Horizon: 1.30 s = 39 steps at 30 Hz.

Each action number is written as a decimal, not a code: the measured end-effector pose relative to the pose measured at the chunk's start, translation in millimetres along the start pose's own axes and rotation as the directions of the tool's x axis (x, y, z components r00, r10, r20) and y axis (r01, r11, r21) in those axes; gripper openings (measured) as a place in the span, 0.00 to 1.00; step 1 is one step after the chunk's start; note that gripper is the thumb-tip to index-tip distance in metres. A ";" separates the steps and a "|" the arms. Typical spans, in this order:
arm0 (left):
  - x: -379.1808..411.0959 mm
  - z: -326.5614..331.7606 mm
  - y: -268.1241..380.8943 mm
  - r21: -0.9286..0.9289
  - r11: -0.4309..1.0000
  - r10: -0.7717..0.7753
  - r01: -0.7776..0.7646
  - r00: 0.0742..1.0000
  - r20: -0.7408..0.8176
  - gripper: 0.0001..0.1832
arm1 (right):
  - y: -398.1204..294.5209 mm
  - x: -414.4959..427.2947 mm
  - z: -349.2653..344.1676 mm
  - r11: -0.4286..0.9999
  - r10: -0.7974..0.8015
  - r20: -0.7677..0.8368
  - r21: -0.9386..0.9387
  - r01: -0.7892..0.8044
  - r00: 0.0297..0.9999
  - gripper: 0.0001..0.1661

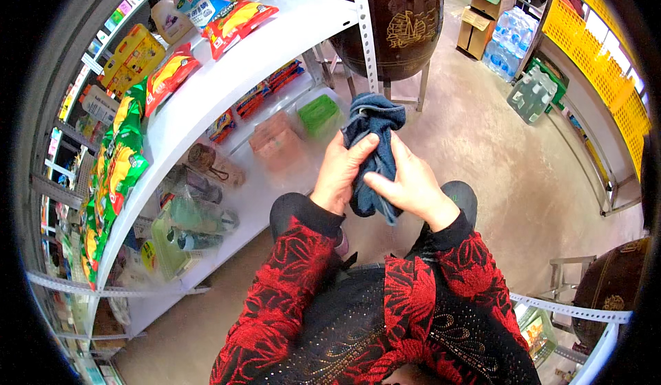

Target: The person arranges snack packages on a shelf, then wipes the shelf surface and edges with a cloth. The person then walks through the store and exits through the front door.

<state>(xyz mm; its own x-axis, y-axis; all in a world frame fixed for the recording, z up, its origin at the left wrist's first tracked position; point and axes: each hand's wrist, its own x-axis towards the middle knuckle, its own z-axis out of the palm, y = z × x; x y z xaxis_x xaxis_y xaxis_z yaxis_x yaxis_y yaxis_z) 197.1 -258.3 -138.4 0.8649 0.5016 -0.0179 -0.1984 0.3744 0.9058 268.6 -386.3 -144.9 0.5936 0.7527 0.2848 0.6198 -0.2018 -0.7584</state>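
Observation:
A crumpled dark blue cloth (pixel 376 114) is gripped between both hands in front of my knees. My left hand (pixel 343 170) clasps its left side, thumb laid across the front. From the right, my right hand (pixel 415 183) presses on the cloth, with the thumb over its lower part and the fingers behind, partly hidden. A loose end of the cloth hangs below the hands. Left of it stands a white metal shelf unit (pixel 304 10), its upper board carrying red snack bags (pixel 173 75) and green snack bags (pixel 121 157).
A large brown glazed jar (pixel 397 23) rests on a metal stand beyond the cloth. On the lower shelf are a pink package (pixel 276 142), a green packet (pixel 317 114) and a green basket (pixel 170 245). Bottled-water packs (pixel 508 41) and cardboard boxes (pixel 477 28) stand at the back right.

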 end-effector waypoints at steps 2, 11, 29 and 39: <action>-0.8 -10.5 9.5 -0.083 0.996 -0.031 0.033 0.999 0.020 0.22 | 8.5 4.5 -2.4 0.931 0.043 0.002 0.362 -0.041 0.999 0.31; -12.7 -44.1 23.3 -0.316 0.931 -0.214 0.181 0.974 -0.071 0.18 | 16.1 8.6 -34.5 0.225 0.195 0.228 0.936 -0.269 0.954 0.16; -12.3 -59.5 33.8 0.197 0.975 0.130 -0.102 0.982 -0.137 0.12 | 38.8 11.9 -37.3 0.531 0.257 0.153 0.803 -0.272 0.954 0.18; -4.4 -45.2 36.0 0.478 0.853 0.203 -0.209 0.977 0.064 0.12 | 80.9 6.0 -19.3 0.811 0.226 0.131 0.524 -0.261 0.965 0.25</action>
<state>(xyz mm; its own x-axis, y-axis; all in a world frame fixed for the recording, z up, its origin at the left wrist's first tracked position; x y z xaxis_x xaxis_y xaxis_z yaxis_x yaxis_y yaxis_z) 165.3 -211.8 -124.9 0.8344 0.5160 0.1936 -0.1297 -0.1576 0.9789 332.2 -410.3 -193.3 0.6456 0.7632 0.0268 0.0789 -0.0318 -0.9964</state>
